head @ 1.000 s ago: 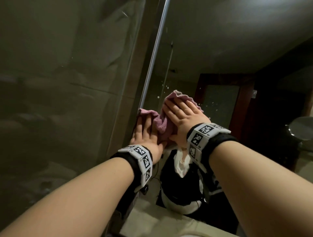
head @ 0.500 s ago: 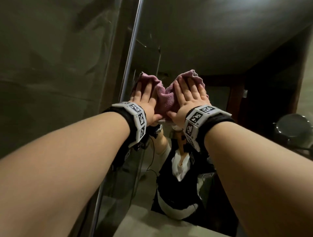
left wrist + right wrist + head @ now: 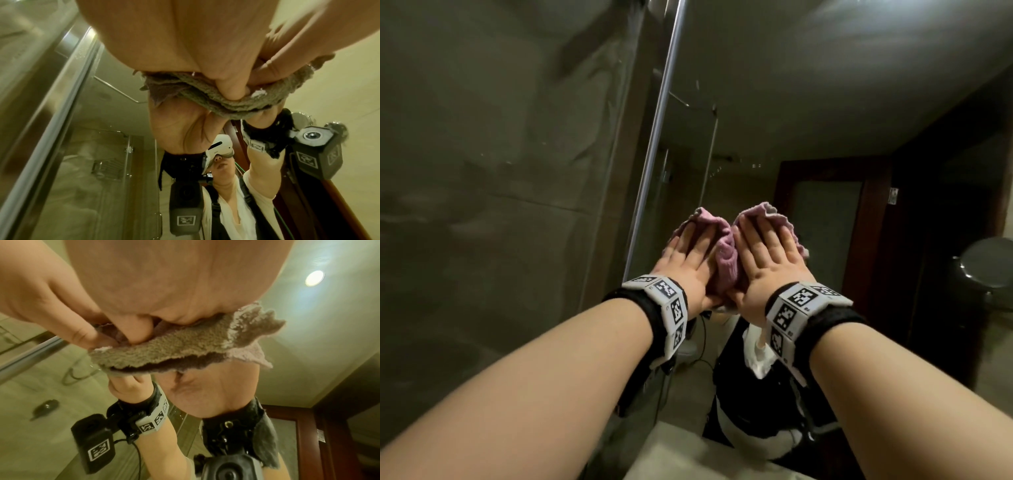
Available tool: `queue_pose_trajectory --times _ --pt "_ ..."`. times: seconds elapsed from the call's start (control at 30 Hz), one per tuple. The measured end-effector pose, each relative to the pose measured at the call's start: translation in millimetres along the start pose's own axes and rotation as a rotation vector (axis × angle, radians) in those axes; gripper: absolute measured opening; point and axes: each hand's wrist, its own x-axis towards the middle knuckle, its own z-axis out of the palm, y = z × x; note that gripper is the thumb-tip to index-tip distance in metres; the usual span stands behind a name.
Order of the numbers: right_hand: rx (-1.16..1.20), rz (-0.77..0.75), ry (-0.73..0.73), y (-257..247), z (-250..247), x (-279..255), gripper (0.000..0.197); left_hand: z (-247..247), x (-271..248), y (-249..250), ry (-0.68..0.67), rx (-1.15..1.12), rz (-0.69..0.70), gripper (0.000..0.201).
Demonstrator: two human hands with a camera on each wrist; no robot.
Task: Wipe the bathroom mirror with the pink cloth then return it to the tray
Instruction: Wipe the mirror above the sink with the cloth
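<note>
The pink cloth (image 3: 726, 253) is bunched against the bathroom mirror (image 3: 791, 102), close to its left metal edge (image 3: 654, 144). My left hand (image 3: 688, 253) and right hand (image 3: 767, 250) lie side by side on the cloth, fingers straight and pointing up, pressing it flat to the glass. In the left wrist view the cloth (image 3: 236, 104) shows under my left hand (image 3: 185, 40), thumb tip on its lower edge. The right wrist view has the cloth (image 3: 174, 345) folded beneath my right hand (image 3: 174, 280). No tray is in view.
A tiled wall (image 3: 482, 171) meets the mirror on the left. A pale counter (image 3: 671, 455) runs below my arms. At the far right stands a round metal object (image 3: 986, 263). The glass reflects a person, a dark wooden door and a shower screen.
Both hands slid the cloth up the glass and then back down, staying together near the mirror's left edge.
</note>
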Motion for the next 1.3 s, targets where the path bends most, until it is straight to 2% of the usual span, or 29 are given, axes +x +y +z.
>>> queue_pose_trajectory --times 0.1,0.23,0.33,0.43,0.57,0.67,0.8,0.87,1.0,1.1,1.17,1.3 --pt "0.02 0.02 0.031 1.1 -5.8 6.6 0.083 -5.6 6.0 -3.8 0.031 -0.072 -0.05 0.1" --pt "0.153 0.173 0.156 7.1 -27.5 33.5 0.085 -35.3 27.5 -17.4 0.178 -0.194 -0.154 0.104" --pt "0.156 0.237 0.211 12.6 -49.3 58.1 0.09 -62.2 44.6 -28.4 0.273 -0.184 -0.144 0.108" --pt "0.12 0.208 0.241 9.8 -67.2 73.5 0.093 -72.1 54.4 -41.5 0.304 -0.139 -0.138 0.108" --pt "0.057 0.11 0.176 -3.6 -85.9 89.2 0.092 -71.1 54.7 -58.2 0.303 -0.124 -0.116 0.104" --pt "-0.038 0.028 0.161 -19.6 -84.1 95.2 0.088 -68.8 47.0 -61.8 0.253 -0.085 -0.101 0.105" --pt "-0.081 -0.029 0.105 -39.9 -65.6 86.4 0.093 -57.9 24.6 -54.4 0.116 -0.033 -0.158 0.104" --pt "-0.071 -0.05 0.044 -49.3 -52.4 74.1 0.1 -40.6 13.2 -52.4 0.046 -0.019 -0.159 0.107" --pt "-0.056 -0.12 0.023 -68.8 -8.2 43.8 0.108 10.8 -6.8 -52.5 -0.021 0.026 -0.117 0.113" --pt "-0.055 -0.152 -0.014 -82.6 21.3 20.9 0.104 39.1 -28.3 -44.5 -0.116 0.016 -0.138 0.106" --pt "-0.026 -0.14 -0.009 -86.2 32.3 14.3 0.101 47.3 -32.6 -43.1 -0.123 0.023 -0.138 0.102" --pt "-0.047 -0.163 0.001 -81.2 30.3 13.0 0.095 45.9 -34.7 -43.0 -0.184 0.033 -0.148 0.101"
